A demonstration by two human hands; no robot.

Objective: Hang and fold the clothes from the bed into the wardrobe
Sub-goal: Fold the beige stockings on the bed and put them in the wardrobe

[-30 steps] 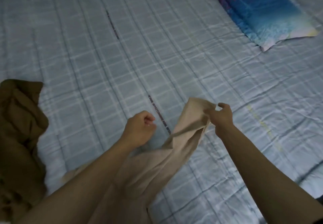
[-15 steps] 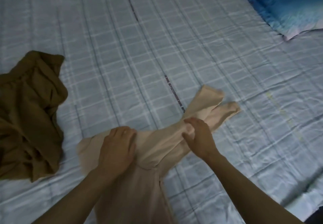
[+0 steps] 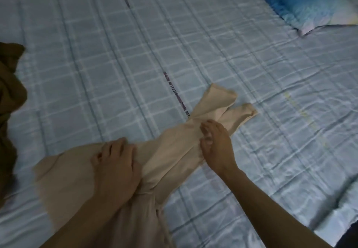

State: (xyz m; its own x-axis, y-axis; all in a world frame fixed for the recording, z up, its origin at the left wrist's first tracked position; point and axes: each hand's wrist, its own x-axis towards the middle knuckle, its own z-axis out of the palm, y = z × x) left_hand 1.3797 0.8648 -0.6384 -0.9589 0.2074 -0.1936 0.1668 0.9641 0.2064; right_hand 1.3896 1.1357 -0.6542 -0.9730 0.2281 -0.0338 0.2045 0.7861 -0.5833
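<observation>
Bed (image 3: 96, 69) bears brown garment (image 3: 9, 92) left, pillow (image 3: 310, 1) right, beige garment (image 3: 172, 149) nearest.

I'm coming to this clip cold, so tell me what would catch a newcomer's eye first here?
A beige garment lies stretched across the checked bed sheet at centre, the left hand pressing on it and the right hand pinching its narrower part. A brown garment sits at the left edge, a blue pillow at top right.
</observation>
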